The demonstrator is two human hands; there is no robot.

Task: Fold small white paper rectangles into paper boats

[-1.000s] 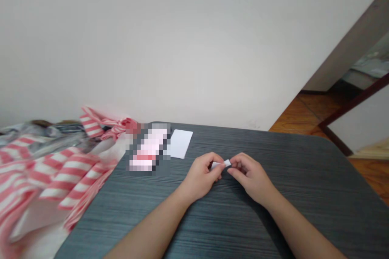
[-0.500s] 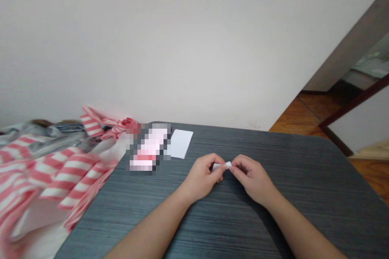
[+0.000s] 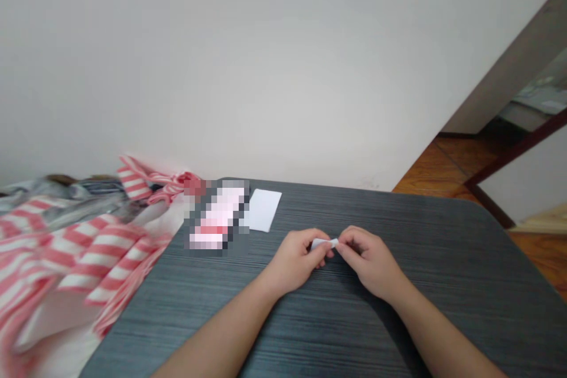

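Observation:
A small folded piece of white paper (image 3: pixel 319 243) is pinched between my two hands above the dark table. My left hand (image 3: pixel 299 257) grips its left part with thumb and curled fingers, which hide some of it. The thumb and forefinger of my right hand (image 3: pixel 367 260) close on its right tip. Beyond my left hand, a flat stack or sheet of white paper (image 3: pixel 264 210) lies on the tabletop.
The dark wood-grain table (image 3: pixel 443 248) reaches the pale wall (image 3: pixel 283 71). A pixelated pink and black object (image 3: pixel 219 215) lies at its far left. Red-and-white striped cloth (image 3: pixel 97 248) is heaped beside the table. Wooden flooring (image 3: pixel 425 165) shows at the right.
My left hand has shifted slightly down, and a little more of the folded paper shows between its fingers. My right hand stays almost where it was.

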